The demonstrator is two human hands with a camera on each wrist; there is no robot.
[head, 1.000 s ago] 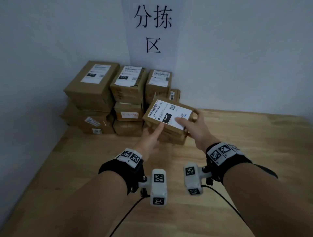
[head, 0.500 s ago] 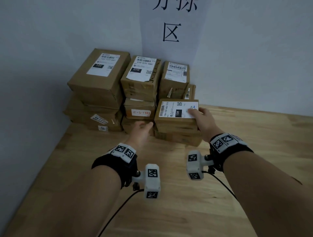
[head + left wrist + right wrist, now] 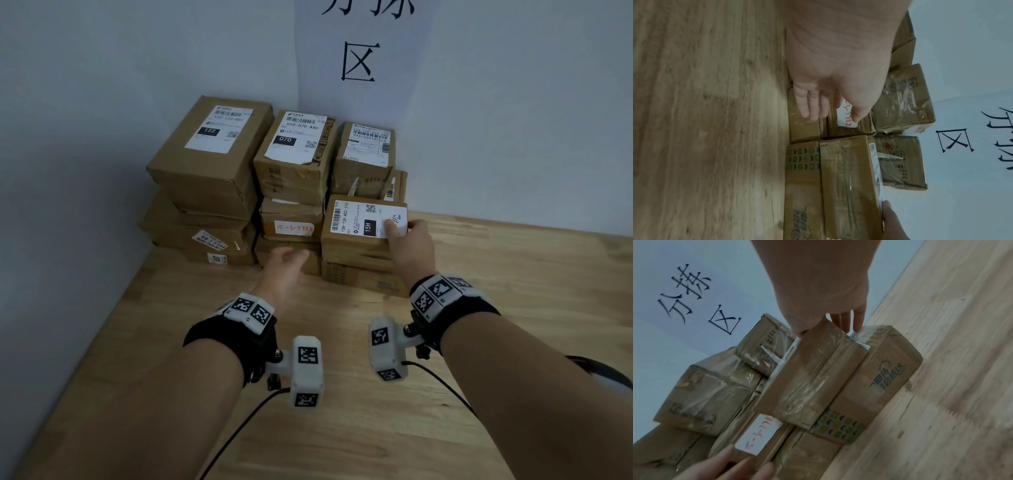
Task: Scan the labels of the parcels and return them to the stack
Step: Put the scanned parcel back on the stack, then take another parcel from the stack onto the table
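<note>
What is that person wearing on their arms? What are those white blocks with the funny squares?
Both forearms are bare, with no sleeves. Each wrist has a black band: the left band and the right band. On top of each sit white blocks printed with black-and-white square codes. A white camera box hangs inside each wrist, left and right, with the same codes and a thin black cable trailing back.

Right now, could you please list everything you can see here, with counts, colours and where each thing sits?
15H parcel: one, brown with white label, atop a printed box at the stack's right front.
Other parcels: at least eight, brown cardboard, stacked in the corner; 122 left, 070 middle.
Paper sign: one, white with black characters, on the wall.
Table: one, light wood.
Wrist cameras: two, white with black markers.
Left hand: open, holding nothing, before the middle column.
Right hand: grips the 15H parcel's right end, thumb on its label.
</note>
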